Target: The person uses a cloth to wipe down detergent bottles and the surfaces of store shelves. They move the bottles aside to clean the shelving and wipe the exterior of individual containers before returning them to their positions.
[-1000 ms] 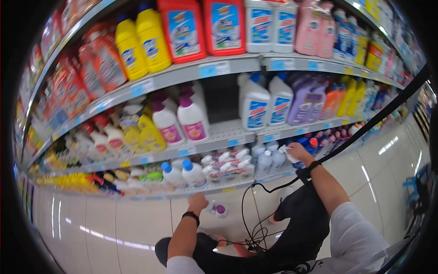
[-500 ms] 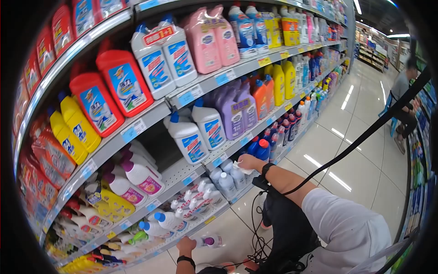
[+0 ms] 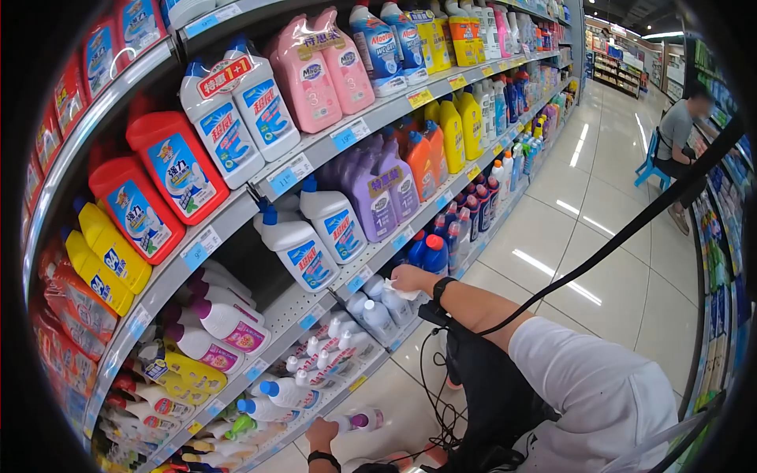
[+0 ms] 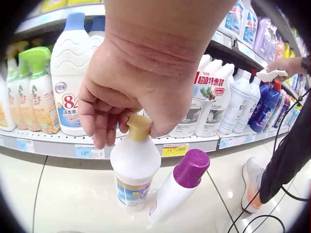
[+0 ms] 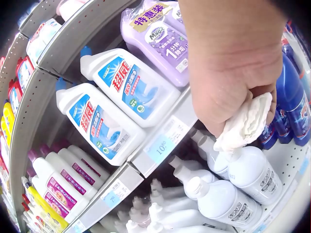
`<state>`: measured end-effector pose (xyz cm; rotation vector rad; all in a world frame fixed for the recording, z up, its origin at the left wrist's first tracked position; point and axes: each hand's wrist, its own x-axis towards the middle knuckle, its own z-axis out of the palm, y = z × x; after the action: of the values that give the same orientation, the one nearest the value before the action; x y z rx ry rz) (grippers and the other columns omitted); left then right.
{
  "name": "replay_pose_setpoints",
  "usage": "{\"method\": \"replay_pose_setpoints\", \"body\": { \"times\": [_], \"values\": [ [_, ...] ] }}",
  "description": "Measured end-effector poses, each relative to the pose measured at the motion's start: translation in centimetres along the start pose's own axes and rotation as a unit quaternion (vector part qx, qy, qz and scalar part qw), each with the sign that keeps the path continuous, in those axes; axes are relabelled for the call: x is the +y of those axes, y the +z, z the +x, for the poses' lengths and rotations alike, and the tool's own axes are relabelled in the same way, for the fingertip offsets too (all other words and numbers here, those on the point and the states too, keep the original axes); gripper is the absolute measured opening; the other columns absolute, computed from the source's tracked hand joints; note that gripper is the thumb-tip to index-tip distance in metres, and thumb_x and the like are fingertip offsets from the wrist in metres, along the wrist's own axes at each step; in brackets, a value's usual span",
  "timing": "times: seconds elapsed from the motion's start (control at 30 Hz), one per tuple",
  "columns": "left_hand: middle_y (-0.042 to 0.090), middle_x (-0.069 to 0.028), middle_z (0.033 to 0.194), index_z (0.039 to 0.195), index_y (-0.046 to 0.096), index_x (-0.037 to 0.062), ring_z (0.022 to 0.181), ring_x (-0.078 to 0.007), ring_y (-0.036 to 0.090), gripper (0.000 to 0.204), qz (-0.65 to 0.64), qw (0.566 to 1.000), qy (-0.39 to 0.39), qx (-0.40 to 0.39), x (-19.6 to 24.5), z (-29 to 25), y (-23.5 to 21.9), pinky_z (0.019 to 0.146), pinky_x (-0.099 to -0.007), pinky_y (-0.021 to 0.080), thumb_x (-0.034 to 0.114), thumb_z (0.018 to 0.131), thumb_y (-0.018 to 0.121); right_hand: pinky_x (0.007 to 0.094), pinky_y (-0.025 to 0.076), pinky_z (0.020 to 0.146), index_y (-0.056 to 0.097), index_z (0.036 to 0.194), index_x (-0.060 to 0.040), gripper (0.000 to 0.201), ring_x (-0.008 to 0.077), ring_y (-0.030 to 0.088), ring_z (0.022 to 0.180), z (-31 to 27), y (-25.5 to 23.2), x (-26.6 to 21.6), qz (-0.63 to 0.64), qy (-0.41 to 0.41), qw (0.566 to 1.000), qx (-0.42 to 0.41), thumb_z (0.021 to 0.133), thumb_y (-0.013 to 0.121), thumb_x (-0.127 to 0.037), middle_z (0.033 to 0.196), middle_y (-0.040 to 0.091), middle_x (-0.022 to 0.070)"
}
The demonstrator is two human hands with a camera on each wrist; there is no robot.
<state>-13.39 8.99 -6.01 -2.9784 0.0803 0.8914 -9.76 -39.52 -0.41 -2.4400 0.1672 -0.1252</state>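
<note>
My left hand pinches the gold cap of a white bottle, which stands upright on the floor in the left wrist view. Close beside it is a white bottle with a glittery purple cap. In the right wrist view my right hand grips a crumpled white cloth. The cloth is right at the top of a pale bottle on the bottom shelf, hiding its cap. Another pale bottle with a white cap stands next to it.
Above the right hand, a shelf edge carries white toilet-cleaner bottles and purple twin packs. Blue bottles stand just right of the hand. Black cables hang by my legs. A person sits farther down the aisle.
The head view has swung right, bringing the aisle and the seated person into sight. My right hand still holds the cloth by the pale bottles; my left hand stays low by the floor bottles.
</note>
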Motion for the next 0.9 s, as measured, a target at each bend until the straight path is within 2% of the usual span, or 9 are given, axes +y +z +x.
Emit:
{"method": "replay_pose_setpoints", "body": {
  "times": [0.13, 0.27, 0.33, 0.47, 0.7, 0.77, 0.9],
  "values": [
    [0.059, -0.021, 0.117, 0.115, 0.057, -0.0005, 0.109, -0.0347, 0.056, 0.058, 0.011, 1.0, 0.014, 0.008, -0.3, 0.6, 0.5, 0.093, -0.0414, 0.044, 0.04, 0.073, 0.056, 0.0439, 0.048, 0.064, 0.067, 0.075, 0.002, 0.025, 0.0371, 0.062, 0.07, 0.2, 0.6, 0.4, 0.011, -0.016, 0.999, 0.038, 0.068, 0.055, -0.019, 0.074, 0.063, 0.0233],
    [0.06, -0.0204, 0.115, 0.112, 0.059, 0.0005, 0.108, -0.035, 0.057, 0.057, 0.034, 0.999, 0.018, 0.003, -0.7, 1.1, 1.3, 0.092, -0.0428, 0.045, 0.044, 0.075, 0.055, 0.0443, 0.048, 0.064, 0.067, 0.075, 0.002, 0.025, 0.0379, 0.061, 0.07, 0.1, 0.6, 0.1, 0.019, 0.001, 1.0, 0.021, 0.068, 0.055, -0.019, 0.075, 0.062, 0.0237],
    [0.06, -0.0205, 0.115, 0.111, 0.059, 0.0008, 0.108, -0.0352, 0.057, 0.056, 0.033, 0.999, 0.023, 0.007, -0.7, 1.2, 1.5, 0.092, -0.0428, 0.045, 0.044, 0.076, 0.055, 0.045, 0.048, 0.064, 0.067, 0.076, 0.0018, 0.026, 0.0385, 0.061, 0.071, 0.3, 0.6, 0.2, -0.022, -0.046, 0.998, 0.03, 0.069, 0.055, -0.02, 0.076, 0.062, 0.0238],
    [0.06, -0.0211, 0.114, 0.111, 0.06, 0.0011, 0.107, -0.0355, 0.057, 0.056, 0.041, 0.998, 0.033, 0.021, -0.7, 0.8, 1.5, 0.092, -0.0428, 0.044, 0.046, 0.078, 0.054, 0.0457, 0.048, 0.065, 0.067, 0.074, 0.0022, 0.026, 0.039, 0.061, 0.071, 0.1, 0.6, 0.0, -0.018, -0.04, 0.999, 0.02, 0.069, 0.055, -0.02, 0.075, 0.062, 0.0241],
    [0.06, -0.0205, 0.114, 0.112, 0.06, 0.0016, 0.108, -0.035, 0.057, 0.058, 0.054, 0.998, 0.029, 0.003, -0.8, 1.1, 1.8, 0.092, -0.0425, 0.044, 0.048, 0.079, 0.051, 0.046, 0.047, 0.065, 0.066, 0.072, 0.0028, 0.026, 0.0391, 0.061, 0.072, 0.3, 0.6, -0.2, -0.003, -0.015, 1.0, 0.01, 0.067, 0.056, -0.02, 0.074, 0.062, 0.0242],
    [0.063, -0.0179, 0.112, 0.109, 0.063, 0.0018, 0.106, -0.0324, 0.059, 0.058, 0.071, 0.997, 0.033, 0.001, -0.6, 1.0, 1.5, 0.089, -0.0402, 0.046, 0.05, 0.079, 0.052, 0.0459, 0.048, 0.065, 0.066, 0.073, 0.0027, 0.026, 0.039, 0.061, 0.072, 0.5, 0.5, -0.2, -0.006, 0.0, 1.0, -0.003, 0.067, 0.056, -0.021, 0.075, 0.062, 0.0242],
    [0.062, -0.0211, 0.11, 0.105, 0.065, 0.0002, 0.105, -0.0335, 0.059, 0.059, 0.03, 0.999, 0.023, 0.022, -0.6, 0.8, 1.8, 0.089, -0.0404, 0.046, 0.051, 0.077, 0.054, 0.0467, 0.048, 0.065, 0.066, 0.073, 0.0027, 0.027, 0.0392, 0.062, 0.073, -0.1, 0.4, -0.4, -0.014, -0.053, 0.997, 0.05, 0.066, 0.057, -0.022, 0.076, 0.063, 0.0242]
  ]
}}
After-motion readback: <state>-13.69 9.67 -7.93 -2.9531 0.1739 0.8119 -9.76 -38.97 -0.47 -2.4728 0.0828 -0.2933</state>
